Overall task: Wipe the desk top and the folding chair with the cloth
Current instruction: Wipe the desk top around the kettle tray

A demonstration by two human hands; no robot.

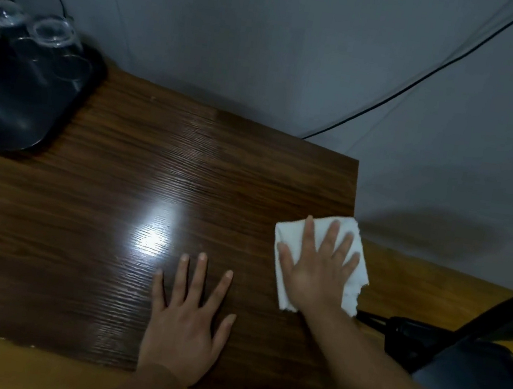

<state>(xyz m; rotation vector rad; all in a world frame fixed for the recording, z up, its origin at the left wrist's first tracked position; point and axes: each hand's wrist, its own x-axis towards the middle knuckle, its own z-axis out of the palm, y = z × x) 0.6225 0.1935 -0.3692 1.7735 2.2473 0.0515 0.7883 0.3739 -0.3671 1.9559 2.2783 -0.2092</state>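
A dark wood-grain desk top (111, 222) fills the middle of the head view. A white cloth (295, 236) lies at the desk's right edge, partly overhanging it. My right hand (317, 270) presses flat on the cloth with fingers spread. My left hand (186, 320) rests flat on the bare desk top to the left of the cloth, fingers straight and spread. The black folding chair (480, 377) stands to the right of the desk, below its level, partly cut off by the frame edge.
A black tray (10, 114) holding several clear glasses (51, 33) sits at the desk's far left corner. A grey wall stands behind the desk, with a black cable (396, 97) running down it. Yellowish floor shows to the right and below the desk.
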